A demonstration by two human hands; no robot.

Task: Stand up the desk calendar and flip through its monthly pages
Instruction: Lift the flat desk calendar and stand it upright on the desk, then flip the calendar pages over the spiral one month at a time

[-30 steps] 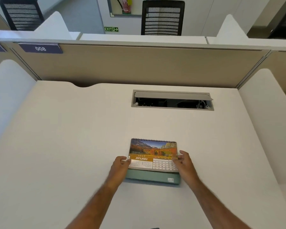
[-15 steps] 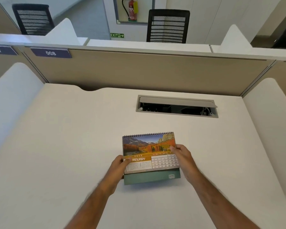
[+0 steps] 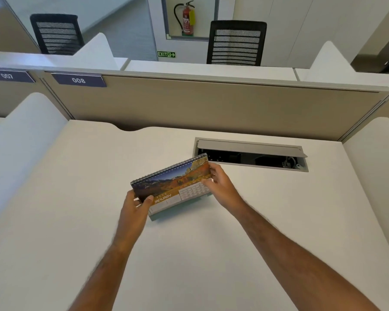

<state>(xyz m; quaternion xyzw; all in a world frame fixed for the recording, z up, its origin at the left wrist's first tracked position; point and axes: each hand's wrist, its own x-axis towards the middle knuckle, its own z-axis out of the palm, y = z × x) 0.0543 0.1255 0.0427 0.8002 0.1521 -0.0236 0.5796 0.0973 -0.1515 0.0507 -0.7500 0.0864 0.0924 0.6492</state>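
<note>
The calendar [image 3: 173, 186] showed its January page, spiral edge raised and slanted toward 2 o'clock, over the middle of the desk [image 3: 76, 198]. The left hand [image 3: 133, 208] pinched its corner at 8 o'clock, thumb on the page, fingers behind. The right hand [image 3: 220, 185] clamped the 3 o'clock edge likewise. At 1 o'clock the cable hatch [image 3: 252, 148] stood open.
</note>
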